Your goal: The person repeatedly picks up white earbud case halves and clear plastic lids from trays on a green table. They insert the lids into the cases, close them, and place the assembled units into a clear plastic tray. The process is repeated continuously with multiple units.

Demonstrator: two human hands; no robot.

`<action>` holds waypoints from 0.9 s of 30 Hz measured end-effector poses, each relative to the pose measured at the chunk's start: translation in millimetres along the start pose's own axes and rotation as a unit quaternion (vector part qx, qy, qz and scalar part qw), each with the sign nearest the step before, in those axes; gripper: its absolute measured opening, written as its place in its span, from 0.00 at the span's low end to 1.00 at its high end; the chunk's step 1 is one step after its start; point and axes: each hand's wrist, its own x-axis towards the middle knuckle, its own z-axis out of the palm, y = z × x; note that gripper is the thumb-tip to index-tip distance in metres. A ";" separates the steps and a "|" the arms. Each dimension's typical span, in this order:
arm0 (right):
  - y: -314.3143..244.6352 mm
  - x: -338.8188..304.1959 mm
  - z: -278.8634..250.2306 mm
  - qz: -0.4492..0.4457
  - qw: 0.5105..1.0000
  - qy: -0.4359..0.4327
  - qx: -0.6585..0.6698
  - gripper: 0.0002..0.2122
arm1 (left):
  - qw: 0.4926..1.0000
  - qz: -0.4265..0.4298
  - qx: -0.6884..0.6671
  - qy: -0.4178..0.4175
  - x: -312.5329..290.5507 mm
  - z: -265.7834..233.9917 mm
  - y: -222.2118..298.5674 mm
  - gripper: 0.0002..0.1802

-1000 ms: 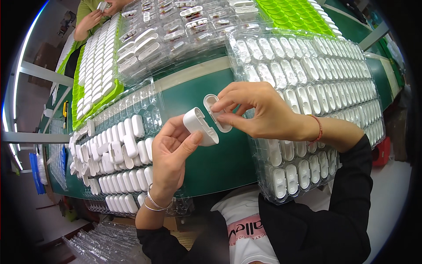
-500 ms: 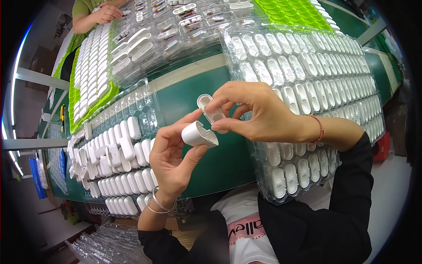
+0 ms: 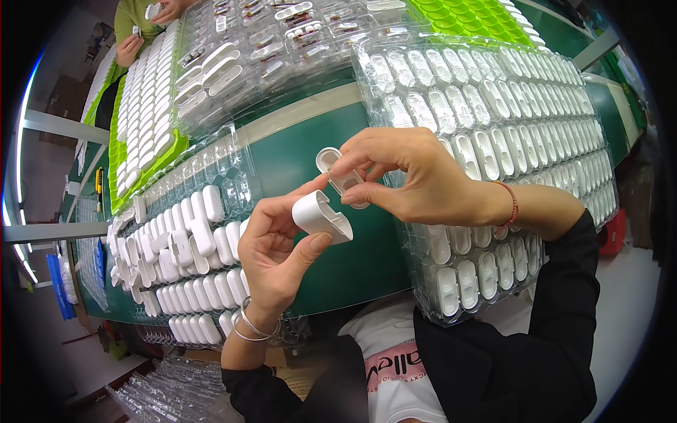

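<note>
Between the thumb and fingers of my left hand (image 3: pixel 276 247) is a white plastic case shell (image 3: pixel 319 216), hollow and open toward the right. My right hand (image 3: pixel 405 173) pinches a small white oval case insert (image 3: pixel 341 176) with rounded recesses. Both parts are held in the air over the green table, very close to each other; whether they touch I cannot tell. My right fingers cover part of the insert. Left of my left hand lies a clear tray (image 3: pixel 243 158) bearing rows of white case shells (image 3: pixel 204 236), some piled loosely.
At right a stack of clear trays (image 3: pixel 416 282) holds many white oval inserts (image 3: pixel 486 155). Behind are clear trays with small parts (image 3: pixel 268 53) and bright green trays (image 3: pixel 469 21). A co-worker's hand (image 3: pixel 129 49) shows at the far left. The green table (image 3: pixel 303 141) lies between.
My hands stay nearly in place; the shell and insert have shifted and tilted only slightly. The co-worker's hands have moved apart, with a white part now raised in one of them.
</note>
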 end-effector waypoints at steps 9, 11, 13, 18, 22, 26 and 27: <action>2.5 4.6 -0.3 -0.046 0.997 0.039 -0.041 0.09 | 0.997 -0.018 -0.057 0.050 0.1 3.6 -0.3 0.21; 1.9 5.8 -3.1 -0.080 0.993 0.051 -0.069 0.08 | 0.995 -0.051 -0.063 0.060 0.8 0.8 0.3 0.22; -0.1 6.0 -5.5 -0.098 0.989 0.047 -0.098 0.07 | 0.992 -0.078 -0.074 0.062 3.4 2.1 3.2 0.21; -1.9 2.8 -5.5 -0.119 0.984 0.045 -0.128 0.08 | 0.990 -0.100 -0.086 0.054 11.7 7.0 6.1 0.21; -2.1 0.6 -5.4 -0.133 0.980 0.045 -0.144 0.11 | 0.993 -0.084 -0.066 0.047 12.9 8.4 5.3 0.20; -0.3 -1.2 -3.4 -0.152 0.973 0.054 -0.163 0.10 | 0.995 -0.066 -0.053 0.049 11.5 10.3 3.2 0.20; -0.3 -1.9 -2.7 -0.154 0.970 0.056 -0.179 0.11 | 0.995 -0.061 -0.052 0.051 11.4 10.8 2.5 0.19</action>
